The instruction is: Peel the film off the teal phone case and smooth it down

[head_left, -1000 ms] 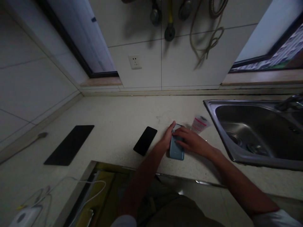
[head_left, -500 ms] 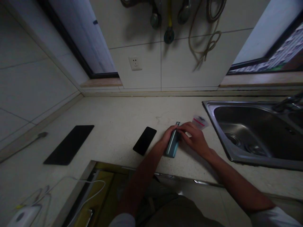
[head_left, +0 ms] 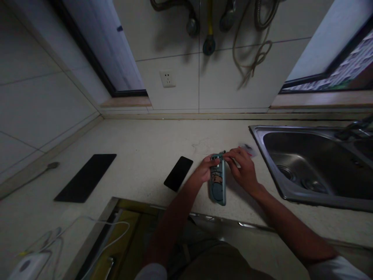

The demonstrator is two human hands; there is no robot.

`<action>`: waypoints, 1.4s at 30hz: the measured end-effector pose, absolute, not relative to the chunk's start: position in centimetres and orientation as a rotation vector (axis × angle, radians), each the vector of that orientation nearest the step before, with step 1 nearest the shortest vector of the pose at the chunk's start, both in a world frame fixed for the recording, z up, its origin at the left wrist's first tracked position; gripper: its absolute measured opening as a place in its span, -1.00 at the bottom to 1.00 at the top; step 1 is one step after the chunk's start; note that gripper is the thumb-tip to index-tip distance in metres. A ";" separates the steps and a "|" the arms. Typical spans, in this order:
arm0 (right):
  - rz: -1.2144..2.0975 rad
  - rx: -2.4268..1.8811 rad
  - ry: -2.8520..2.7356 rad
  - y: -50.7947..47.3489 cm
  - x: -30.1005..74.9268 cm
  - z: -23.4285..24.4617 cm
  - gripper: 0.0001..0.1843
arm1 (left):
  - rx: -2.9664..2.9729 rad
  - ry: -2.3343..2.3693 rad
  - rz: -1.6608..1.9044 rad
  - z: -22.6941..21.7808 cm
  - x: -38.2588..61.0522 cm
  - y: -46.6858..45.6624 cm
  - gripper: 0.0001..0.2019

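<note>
A teal phone case (head_left: 217, 184) with a cartoon drawing on its back is held above the counter, long side towards me. My left hand (head_left: 206, 168) grips its upper left part, thumb across the back near the camera opening. My right hand (head_left: 240, 165) is closed, fingertips pinched at the case's upper right corner. Whatever may lie between those fingertips is too small to make out. Just left of my left hand a black phone-shaped slab (head_left: 178, 174) lies flat. A small clear plastic bag (head_left: 247, 149) with dark contents lies behind my right hand.
To the right, a steel sink (head_left: 287, 155) is set into the pale counter (head_left: 151, 140). A black flat panel (head_left: 86, 178) lies at the left. White cables (head_left: 113, 223) trail from a white device (head_left: 32, 266) at the lower left. The wall holds a socket (head_left: 167, 78) and pipes.
The case has been turned, so its cartoon back now faces up instead of its edge. My left thumb now lies across the back. My right fingers stay by the top corner.
</note>
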State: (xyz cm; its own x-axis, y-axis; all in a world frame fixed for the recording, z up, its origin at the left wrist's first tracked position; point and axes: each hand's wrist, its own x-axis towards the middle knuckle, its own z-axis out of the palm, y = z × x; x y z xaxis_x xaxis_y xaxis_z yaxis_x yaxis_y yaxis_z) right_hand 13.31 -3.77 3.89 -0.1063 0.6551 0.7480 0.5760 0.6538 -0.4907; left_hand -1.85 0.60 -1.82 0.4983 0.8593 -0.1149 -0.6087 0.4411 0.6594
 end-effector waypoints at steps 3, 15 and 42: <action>0.109 -1.025 -1.760 -3.5 13.3 3.7 -0.85 | 0.532 0.450 0.976 -1.6 -1.7 0.5 -0.49; 0.214 -1.033 -1.919 -2.5 13.9 2.5 -0.84 | 0.169 0.519 1.022 -0.5 -1.9 1.4 -0.68; 0.300 -1.120 -1.998 -3.0 14.3 3.2 -0.80 | 0.050 0.422 1.392 1.5 -3.7 1.7 -0.57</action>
